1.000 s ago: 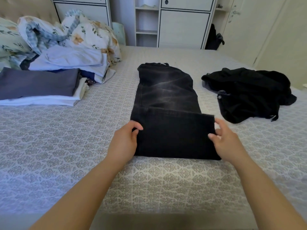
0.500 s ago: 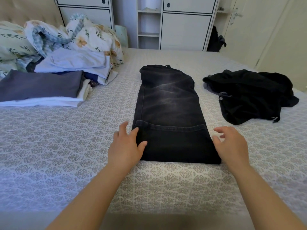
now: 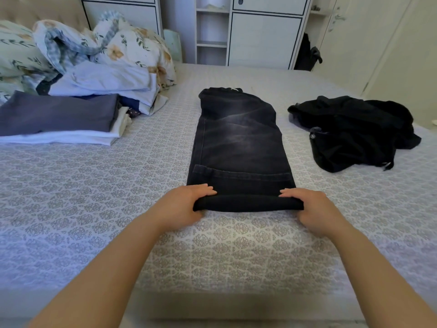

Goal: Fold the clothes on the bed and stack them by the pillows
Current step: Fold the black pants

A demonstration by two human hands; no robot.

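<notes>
Gripping the near folded edge of the black jeans [image 3: 238, 147], the left hand [image 3: 182, 207] and right hand [image 3: 314, 209] each curl their fingers over one end of the roll, thumbs tucked beneath. The jeans lie flat down the middle of the patterned bedspread [image 3: 82, 197], waistband pointing away. A crumpled black garment [image 3: 354, 131] sits well apart to the right. At the left, a stack of folded clothes [image 3: 59, 121] rests beside the floral pillows [image 3: 19, 50], near a white wardrobe [image 3: 264, 31]
</notes>
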